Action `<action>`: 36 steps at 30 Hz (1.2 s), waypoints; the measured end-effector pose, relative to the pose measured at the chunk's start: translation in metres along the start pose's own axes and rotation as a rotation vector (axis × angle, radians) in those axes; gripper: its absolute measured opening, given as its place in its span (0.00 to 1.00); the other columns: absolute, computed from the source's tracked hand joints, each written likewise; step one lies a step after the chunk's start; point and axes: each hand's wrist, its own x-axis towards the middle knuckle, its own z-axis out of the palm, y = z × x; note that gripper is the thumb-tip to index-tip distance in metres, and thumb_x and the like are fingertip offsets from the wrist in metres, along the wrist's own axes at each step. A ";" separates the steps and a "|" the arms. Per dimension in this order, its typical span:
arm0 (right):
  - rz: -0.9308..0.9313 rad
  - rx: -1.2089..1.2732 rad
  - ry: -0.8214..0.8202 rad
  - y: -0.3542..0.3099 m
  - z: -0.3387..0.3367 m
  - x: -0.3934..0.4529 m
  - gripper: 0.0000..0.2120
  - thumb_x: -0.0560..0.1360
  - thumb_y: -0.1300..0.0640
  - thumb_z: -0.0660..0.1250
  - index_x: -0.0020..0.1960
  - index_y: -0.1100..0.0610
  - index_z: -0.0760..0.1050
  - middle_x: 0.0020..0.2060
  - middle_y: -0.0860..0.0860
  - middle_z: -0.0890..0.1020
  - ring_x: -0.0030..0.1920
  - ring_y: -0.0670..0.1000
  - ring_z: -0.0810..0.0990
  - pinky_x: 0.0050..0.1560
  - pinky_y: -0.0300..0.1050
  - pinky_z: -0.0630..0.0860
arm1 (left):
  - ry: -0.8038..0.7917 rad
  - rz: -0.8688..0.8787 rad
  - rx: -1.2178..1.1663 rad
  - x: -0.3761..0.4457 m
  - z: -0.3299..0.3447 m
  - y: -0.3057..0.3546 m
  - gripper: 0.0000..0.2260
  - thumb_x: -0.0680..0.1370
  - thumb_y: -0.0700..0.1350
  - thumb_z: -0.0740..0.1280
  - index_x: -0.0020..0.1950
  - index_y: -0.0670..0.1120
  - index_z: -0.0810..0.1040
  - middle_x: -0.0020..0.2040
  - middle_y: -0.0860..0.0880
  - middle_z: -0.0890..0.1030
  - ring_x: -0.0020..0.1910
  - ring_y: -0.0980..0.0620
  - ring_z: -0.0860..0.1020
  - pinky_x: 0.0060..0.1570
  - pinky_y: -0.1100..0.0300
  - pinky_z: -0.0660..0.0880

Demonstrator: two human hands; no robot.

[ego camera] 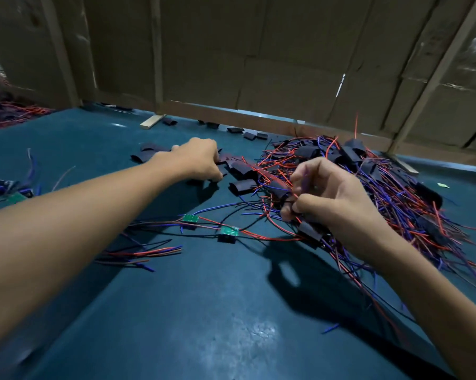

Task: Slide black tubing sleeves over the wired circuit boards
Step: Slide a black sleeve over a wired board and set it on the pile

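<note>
The left hand (201,157) reaches out over the blue worktop (204,311) to a loose scatter of black sleeves (242,171) lying flat just beyond it. Its fingers are curled down onto those sleeves, and its grip seems to be closing on one, though the knuckles hide the fingertips and I cannot tell for sure.

The right hand (330,193) sits nearer, at the edge of a big heap of wires (382,193), red, blue and black, mixed with more black sleeves. Its grip is narrow: thumb and forefinger pinch a black sleeve (287,194) with a red wire running through it. Another sleeved piece (309,233) lies under the wrist.

Between the two arms, two bare green circuit boards lie on the worktop, one (190,218) further left and one (229,231) just right of it, each trailing red, blue and black wires toward the heap.

At the far left edge lie more loose wires and another board (16,198). A brown cardboard wall (258,50) with wooden strips stands behind the worktop, with a few stray sleeves along its foot.
</note>
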 end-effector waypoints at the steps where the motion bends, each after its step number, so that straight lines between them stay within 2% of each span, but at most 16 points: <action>1: -0.034 0.018 0.005 0.000 0.001 0.000 0.16 0.67 0.76 0.66 0.48 0.59 0.72 0.39 0.55 0.73 0.36 0.59 0.81 0.33 0.38 0.77 | -0.019 0.013 0.005 -0.004 -0.004 0.000 0.24 0.60 0.58 0.69 0.55 0.56 0.74 0.54 0.49 0.79 0.56 0.40 0.77 0.57 0.43 0.77; 3: -0.052 0.052 0.012 -0.002 0.001 0.000 0.15 0.67 0.76 0.64 0.48 0.59 0.73 0.39 0.53 0.73 0.37 0.56 0.82 0.30 0.41 0.76 | -0.016 0.055 -0.012 -0.016 -0.009 0.002 0.31 0.60 0.59 0.69 0.63 0.56 0.70 0.55 0.49 0.79 0.54 0.42 0.78 0.55 0.45 0.78; 6: 0.004 0.038 -0.008 -0.002 -0.001 0.001 0.16 0.73 0.79 0.60 0.48 0.61 0.76 0.38 0.54 0.78 0.36 0.52 0.82 0.26 0.38 0.71 | 0.074 0.158 -0.162 -0.042 -0.009 0.007 0.32 0.65 0.55 0.71 0.68 0.56 0.68 0.51 0.50 0.81 0.48 0.45 0.79 0.49 0.52 0.78; 8: 0.032 0.118 -0.030 -0.002 -0.001 0.002 0.16 0.73 0.80 0.59 0.49 0.62 0.77 0.38 0.55 0.79 0.36 0.53 0.82 0.27 0.39 0.72 | 0.154 0.226 -0.314 -0.067 -0.004 0.015 0.30 0.68 0.54 0.71 0.69 0.56 0.69 0.47 0.55 0.81 0.47 0.51 0.80 0.46 0.57 0.76; 11: 0.037 0.264 -0.047 -0.001 -0.003 0.002 0.15 0.74 0.79 0.61 0.54 0.65 0.75 0.38 0.57 0.79 0.40 0.56 0.83 0.31 0.42 0.76 | 0.254 0.285 -0.546 -0.101 0.006 0.026 0.26 0.67 0.55 0.69 0.66 0.58 0.74 0.49 0.58 0.80 0.47 0.60 0.80 0.50 0.62 0.76; 13: 0.018 0.230 -0.033 -0.002 -0.005 0.002 0.14 0.74 0.77 0.64 0.56 0.63 0.76 0.40 0.56 0.80 0.42 0.57 0.84 0.33 0.43 0.77 | 0.262 0.325 -0.669 -0.118 0.012 0.031 0.23 0.67 0.52 0.69 0.63 0.58 0.78 0.53 0.56 0.79 0.49 0.60 0.80 0.53 0.62 0.77; 16: -0.014 0.069 0.001 -0.003 -0.006 0.002 0.18 0.72 0.76 0.69 0.57 0.60 0.77 0.45 0.59 0.81 0.42 0.56 0.86 0.35 0.41 0.79 | 0.177 0.351 -0.866 -0.136 0.022 0.042 0.20 0.69 0.45 0.69 0.61 0.56 0.79 0.56 0.50 0.76 0.52 0.53 0.82 0.51 0.54 0.81; 19: -0.024 0.098 0.007 0.001 -0.005 0.003 0.22 0.71 0.79 0.69 0.59 0.60 0.78 0.48 0.59 0.79 0.49 0.59 0.87 0.42 0.44 0.83 | 0.094 0.317 -1.057 -0.141 0.030 0.058 0.16 0.74 0.38 0.70 0.61 0.49 0.80 0.59 0.44 0.76 0.47 0.46 0.85 0.41 0.54 0.83; 20: -0.029 0.096 0.011 0.002 -0.004 0.004 0.22 0.71 0.79 0.69 0.60 0.60 0.78 0.48 0.58 0.78 0.50 0.60 0.86 0.44 0.46 0.83 | 0.079 0.306 -1.090 -0.142 0.033 0.061 0.15 0.74 0.38 0.70 0.59 0.48 0.80 0.57 0.45 0.77 0.42 0.49 0.85 0.34 0.57 0.81; 22: -0.038 0.092 0.027 0.004 -0.005 0.005 0.22 0.71 0.79 0.69 0.60 0.60 0.78 0.49 0.58 0.80 0.52 0.62 0.86 0.45 0.47 0.83 | 0.086 0.322 -1.094 -0.139 0.035 0.063 0.12 0.72 0.38 0.69 0.54 0.48 0.82 0.44 0.53 0.81 0.29 0.61 0.79 0.26 0.69 0.71; 24: -0.043 0.108 0.051 0.003 -0.006 0.005 0.20 0.71 0.78 0.69 0.58 0.61 0.78 0.49 0.57 0.83 0.51 0.61 0.86 0.44 0.46 0.83 | 0.144 0.331 -1.036 -0.135 0.028 0.057 0.13 0.71 0.39 0.68 0.52 0.53 0.82 0.39 0.58 0.80 0.27 0.65 0.75 0.27 0.75 0.67; 26: -0.046 0.145 0.084 0.003 -0.007 0.005 0.18 0.71 0.77 0.70 0.56 0.62 0.78 0.48 0.56 0.83 0.50 0.61 0.86 0.43 0.44 0.83 | 0.190 0.274 -0.916 -0.129 0.020 0.045 0.14 0.69 0.47 0.68 0.54 0.56 0.82 0.49 0.54 0.79 0.36 0.61 0.79 0.36 0.69 0.74; 28: -0.046 0.183 0.121 0.002 -0.009 0.006 0.15 0.71 0.74 0.70 0.55 0.62 0.78 0.46 0.58 0.81 0.49 0.62 0.86 0.43 0.45 0.83 | 0.233 0.240 -0.750 -0.125 0.012 0.030 0.16 0.68 0.51 0.66 0.56 0.57 0.81 0.52 0.52 0.79 0.45 0.55 0.81 0.50 0.60 0.76; 32: -0.009 0.238 0.073 -0.003 -0.011 0.006 0.11 0.72 0.67 0.70 0.54 0.65 0.78 0.39 0.57 0.80 0.42 0.56 0.85 0.40 0.45 0.82 | 0.237 0.230 -0.737 -0.121 0.005 0.010 0.13 0.71 0.50 0.66 0.54 0.55 0.81 0.44 0.56 0.85 0.41 0.60 0.82 0.45 0.59 0.74; 34: 0.056 0.135 0.029 -0.001 -0.013 0.005 0.09 0.75 0.65 0.69 0.55 0.65 0.79 0.37 0.57 0.81 0.36 0.54 0.82 0.35 0.42 0.79 | 0.222 0.259 -0.753 -0.121 0.006 0.010 0.16 0.72 0.48 0.67 0.60 0.53 0.80 0.49 0.56 0.86 0.49 0.58 0.84 0.52 0.58 0.77; 36: 0.123 -0.040 -0.018 0.003 -0.015 0.006 0.08 0.78 0.64 0.68 0.56 0.64 0.80 0.34 0.56 0.81 0.29 0.52 0.74 0.29 0.40 0.70 | 0.229 0.305 -0.744 -0.125 0.007 0.014 0.18 0.72 0.46 0.68 0.62 0.52 0.78 0.52 0.57 0.86 0.53 0.54 0.84 0.60 0.50 0.78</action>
